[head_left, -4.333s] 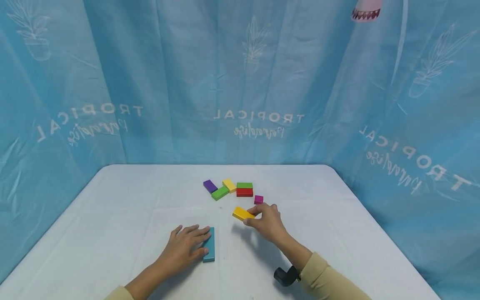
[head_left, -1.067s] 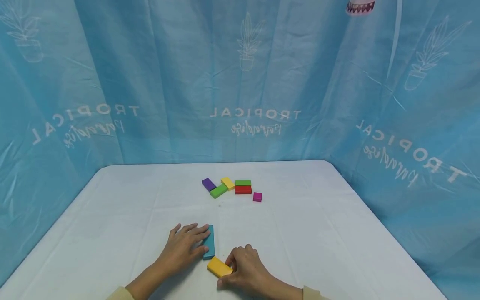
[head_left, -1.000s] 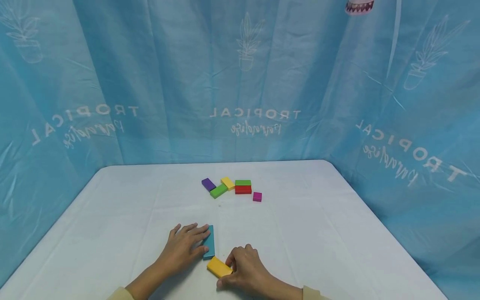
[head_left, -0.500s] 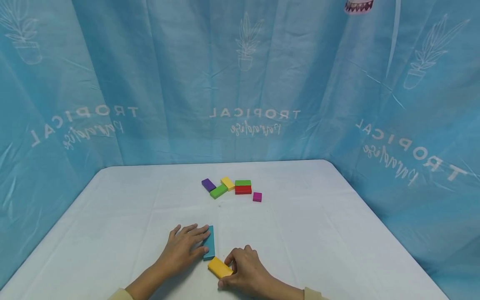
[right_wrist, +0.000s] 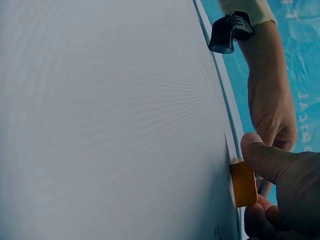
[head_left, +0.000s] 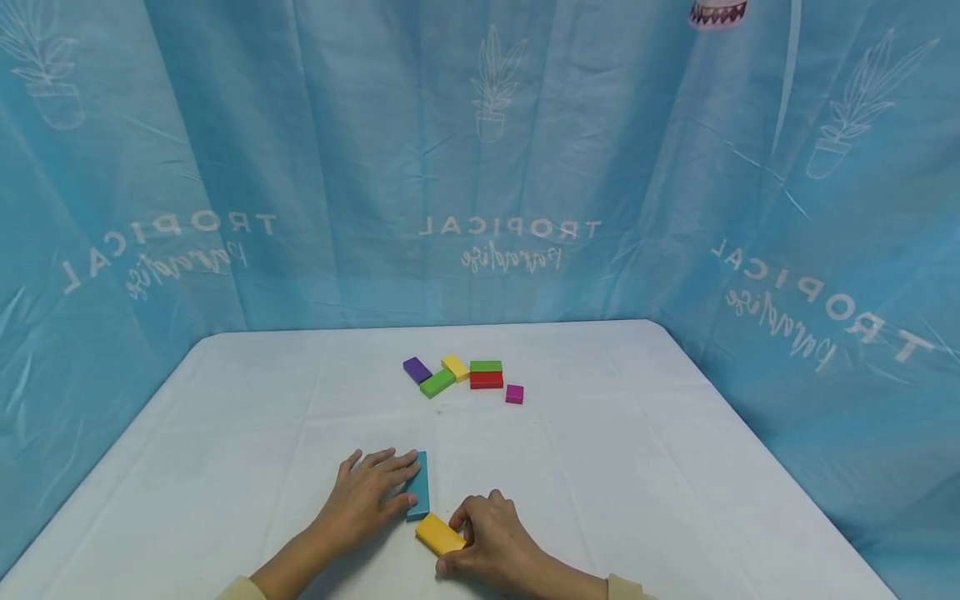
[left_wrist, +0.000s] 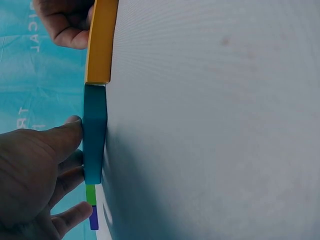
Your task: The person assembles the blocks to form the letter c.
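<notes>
My left hand (head_left: 367, 500) lies spread beside a teal block (head_left: 420, 487), its thumb and fingertips resting on the block's upper face and left edge. The thumb (left_wrist: 67, 135) touches that teal block (left_wrist: 95, 132) in the left wrist view too. My right hand (head_left: 491, 537) pinches an orange-yellow block (head_left: 438, 534) between thumb and fingers. Its far corner meets the near end of the teal block, at an angle to it. In the right wrist view only the end of the yellow block (right_wrist: 244, 184) shows, under the thumb (right_wrist: 265, 155).
Farther back on the white table (head_left: 225, 467) lie a purple block (head_left: 417, 369), a green block (head_left: 437, 382), a pale yellow block (head_left: 455, 367), another green block (head_left: 486, 366) against a red block (head_left: 487, 380), and a small magenta block (head_left: 514, 394). A blue curtain (head_left: 360, 167) surrounds the table.
Since the earliest frame, my right hand has carried the yellow block toward me and left, to the teal block's near end. Over the last second both hands stay nearly still.
</notes>
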### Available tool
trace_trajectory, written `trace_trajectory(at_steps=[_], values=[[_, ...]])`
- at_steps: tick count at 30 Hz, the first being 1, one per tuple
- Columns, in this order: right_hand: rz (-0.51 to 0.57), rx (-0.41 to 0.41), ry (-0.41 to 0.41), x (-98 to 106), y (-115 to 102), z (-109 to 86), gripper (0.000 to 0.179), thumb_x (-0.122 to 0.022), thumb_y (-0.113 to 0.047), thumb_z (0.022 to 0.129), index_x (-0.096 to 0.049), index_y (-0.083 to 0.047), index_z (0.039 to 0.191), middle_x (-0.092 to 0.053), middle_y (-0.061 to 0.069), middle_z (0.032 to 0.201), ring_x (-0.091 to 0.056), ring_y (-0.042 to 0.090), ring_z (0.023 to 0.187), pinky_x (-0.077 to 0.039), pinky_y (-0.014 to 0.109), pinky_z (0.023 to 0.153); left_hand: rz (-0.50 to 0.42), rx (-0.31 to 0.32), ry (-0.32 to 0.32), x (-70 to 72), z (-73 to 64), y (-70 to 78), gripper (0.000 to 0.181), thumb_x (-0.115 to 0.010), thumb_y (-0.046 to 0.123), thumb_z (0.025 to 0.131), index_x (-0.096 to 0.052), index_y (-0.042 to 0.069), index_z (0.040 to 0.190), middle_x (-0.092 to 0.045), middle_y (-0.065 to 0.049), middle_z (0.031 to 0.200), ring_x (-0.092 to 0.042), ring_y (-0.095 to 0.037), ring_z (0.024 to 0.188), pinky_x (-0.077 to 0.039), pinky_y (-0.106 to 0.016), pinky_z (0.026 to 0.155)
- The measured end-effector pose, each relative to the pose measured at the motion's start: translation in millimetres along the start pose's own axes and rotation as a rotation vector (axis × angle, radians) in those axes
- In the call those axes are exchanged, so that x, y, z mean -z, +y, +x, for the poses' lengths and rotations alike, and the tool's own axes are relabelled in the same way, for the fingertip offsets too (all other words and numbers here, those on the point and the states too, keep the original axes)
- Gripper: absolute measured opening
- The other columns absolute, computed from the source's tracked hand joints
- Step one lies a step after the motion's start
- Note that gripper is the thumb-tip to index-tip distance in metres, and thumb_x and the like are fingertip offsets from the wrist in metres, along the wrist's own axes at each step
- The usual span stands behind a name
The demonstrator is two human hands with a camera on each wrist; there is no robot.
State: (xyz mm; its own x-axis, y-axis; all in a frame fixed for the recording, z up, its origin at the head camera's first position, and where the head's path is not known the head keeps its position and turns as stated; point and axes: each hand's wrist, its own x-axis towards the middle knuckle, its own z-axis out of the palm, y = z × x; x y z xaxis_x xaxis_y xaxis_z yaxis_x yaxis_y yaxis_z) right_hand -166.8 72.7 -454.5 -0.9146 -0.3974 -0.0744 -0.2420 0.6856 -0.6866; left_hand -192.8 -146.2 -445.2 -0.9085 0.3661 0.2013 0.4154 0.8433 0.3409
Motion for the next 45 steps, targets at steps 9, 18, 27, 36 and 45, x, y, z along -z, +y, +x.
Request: trace_trajectory(at_steps=[9,18,27,36,45], values=[[0.013,0.005,0.006,1.3,-1.2,-0.8,0.039,-0.086,-0.040,0.069,-0.065,-0.019,0.093,-0.049,-0.008,0.069,-0.039,0.012,0.069,-0.031,0.027,0.059,0.002,-0.006,0.007,-0.4,-0.9,-0.9,0.045,-0.073,0.031,0.086,-0.066,0.012,0.125,-0.057,0.000,0.135,-0.045,-0.033,0.127,-0.018,-0.066,0.104],[0.048,0.102,0.066,19.2,-8.9,6.1,0.039,-0.083,-0.038,0.074,-0.067,-0.013,0.099,-0.053,-0.011,0.072,-0.042,0.011,0.073,-0.035,0.024,0.061,-0.007,-0.004,0.002,0.7,-0.5,-1.4,0.045,-0.073,0.031,0.085,-0.066,0.012,0.125,-0.057,-0.001,0.135,-0.045,-0.033,0.127,-0.018,-0.067,0.103],[0.090,0.178,0.146,39.0,-6.7,38.3,0.036,-0.078,-0.033,0.081,-0.066,-0.012,0.108,-0.060,-0.008,0.092,-0.050,0.018,0.092,-0.045,0.027,0.073,-0.025,0.018,-0.024,1.0,-0.8,-1.7,0.046,-0.072,0.033,0.086,-0.065,0.013,0.126,-0.056,0.000,0.135,-0.044,-0.033,0.128,-0.016,-0.066,0.104],[0.067,0.296,0.213,53.7,5.2,85.0,0.038,-0.075,-0.031,0.085,-0.066,-0.014,0.118,-0.063,-0.007,0.114,-0.047,0.015,0.107,-0.048,0.046,0.088,-0.026,0.015,-0.036,2.0,-3.5,-1.4,0.045,-0.072,0.033,0.086,-0.065,0.013,0.126,-0.056,0.000,0.135,-0.045,-0.033,0.127,-0.018,-0.067,0.103],[0.002,0.288,0.272,71.0,16.5,144.9,0.041,-0.074,-0.027,0.086,-0.066,-0.006,0.120,-0.064,0.003,0.120,-0.050,0.024,0.116,-0.042,0.043,0.096,-0.044,-0.041,0.001,3.1,-4.3,-4.0,0.047,-0.072,0.031,0.086,-0.064,0.011,0.127,-0.056,-0.003,0.136,-0.045,-0.035,0.126,-0.018,-0.069,0.101]])
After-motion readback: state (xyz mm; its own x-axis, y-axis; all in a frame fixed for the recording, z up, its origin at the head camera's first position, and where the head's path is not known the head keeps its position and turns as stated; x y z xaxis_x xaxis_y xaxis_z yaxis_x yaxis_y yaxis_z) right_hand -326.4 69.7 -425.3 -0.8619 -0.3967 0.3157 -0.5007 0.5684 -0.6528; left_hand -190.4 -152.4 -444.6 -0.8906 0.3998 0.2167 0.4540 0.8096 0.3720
